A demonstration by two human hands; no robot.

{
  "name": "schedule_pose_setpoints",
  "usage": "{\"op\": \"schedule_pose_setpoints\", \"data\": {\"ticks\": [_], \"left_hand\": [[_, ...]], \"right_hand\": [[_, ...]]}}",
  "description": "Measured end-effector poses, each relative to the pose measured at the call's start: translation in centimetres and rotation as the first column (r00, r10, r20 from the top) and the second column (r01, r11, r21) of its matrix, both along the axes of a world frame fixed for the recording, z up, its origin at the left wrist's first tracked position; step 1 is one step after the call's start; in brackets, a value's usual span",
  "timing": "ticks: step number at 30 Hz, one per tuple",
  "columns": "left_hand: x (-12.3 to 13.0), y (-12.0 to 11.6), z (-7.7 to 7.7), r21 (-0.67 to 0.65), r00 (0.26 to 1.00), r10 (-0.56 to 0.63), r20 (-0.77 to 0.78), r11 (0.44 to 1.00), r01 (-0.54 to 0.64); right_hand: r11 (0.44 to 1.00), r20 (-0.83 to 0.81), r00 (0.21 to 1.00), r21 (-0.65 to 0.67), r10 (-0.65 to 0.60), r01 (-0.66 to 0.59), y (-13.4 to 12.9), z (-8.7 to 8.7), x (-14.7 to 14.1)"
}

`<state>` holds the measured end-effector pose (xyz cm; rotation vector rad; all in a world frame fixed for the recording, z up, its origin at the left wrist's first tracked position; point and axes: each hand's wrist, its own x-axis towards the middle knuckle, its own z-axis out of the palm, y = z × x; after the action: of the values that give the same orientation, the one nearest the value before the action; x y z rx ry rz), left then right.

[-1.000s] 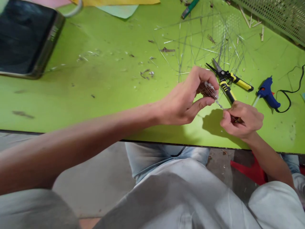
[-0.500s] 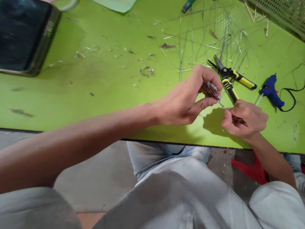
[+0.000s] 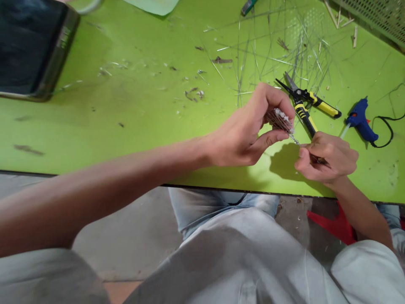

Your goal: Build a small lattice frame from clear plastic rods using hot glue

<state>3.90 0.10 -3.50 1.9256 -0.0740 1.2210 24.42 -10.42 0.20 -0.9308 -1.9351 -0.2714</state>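
Observation:
My left hand (image 3: pixel 253 131) is closed around a small bundle of thin brown twigs (image 3: pixel 278 121) with whitish bits along its upper edge. A short length of twisted silvery wire (image 3: pixel 294 139) runs from the bundle's lower end to my right hand (image 3: pixel 327 158). The right thumb and forefinger pinch the wire's far end. Something dark brown shows inside the curled right fingers, too hidden to name. Just beyond both hands, yellow-and-black snips (image 3: pixel 305 101) lie with their blades apart.
Loose thin wires (image 3: pixel 278 55) spread over the green table (image 3: pixel 142 109). On the right lies a blue glue gun (image 3: pixel 360 122) with a black cord. A green perforated basket (image 3: pixel 379 17) stands at the far right corner, a dark-screened device (image 3: pixel 30 46) at far left.
The right hand has shifted very slightly to the right and turned a little. The left hand keeps its hold on the twig bundle in nearly the same place.

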Motion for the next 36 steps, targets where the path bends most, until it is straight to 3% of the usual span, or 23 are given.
{"op": "schedule_pose_setpoints", "data": {"ticks": [9, 17, 23, 27, 31, 36], "left_hand": [[0.0, -0.1, 0.0, -0.029, 0.994, 0.052, -0.094, 0.998, -0.055], [0.4, -0.4, 0.0, -0.096, 1.0, -0.011, 0.022, 0.995, 0.013], [-0.2, -0.9, 0.5, -0.198, 0.995, 0.02, -0.095, 0.979, -0.039], [-0.6, -0.9, 1.0, -0.274, 0.994, -0.089, -0.065, 0.959, 0.068], [-0.8, -0.9, 1.2, -0.248, 0.99, -0.137, -0.02, 0.96, 0.128], [-1.1, -1.0, 1.5, -0.23, 0.981, -0.093, -0.172, 0.972, 0.052]], "right_hand": [[1.0, 0.008, 1.0, 0.013, 0.004, -0.004, 0.1, 0.1, 0.0], [1.0, -0.045, 0.999, -0.022, -0.004, 0.003, 0.0, 0.1, 0.1], [0.999, -0.041, 0.999, -0.04, -0.003, 0.002, 0.0, 0.3, 0.2], [0.999, -0.049, 0.999, -0.046, 0.002, -0.005, 0.0, 0.2, 0.3], [0.998, -0.037, 0.999, -0.061, -0.016, 0.013, -0.1, 0.1, 0.4], [0.997, -0.006, 0.999, -0.072, -0.036, 0.036, 0.0, 0.0, 0.3]]}}
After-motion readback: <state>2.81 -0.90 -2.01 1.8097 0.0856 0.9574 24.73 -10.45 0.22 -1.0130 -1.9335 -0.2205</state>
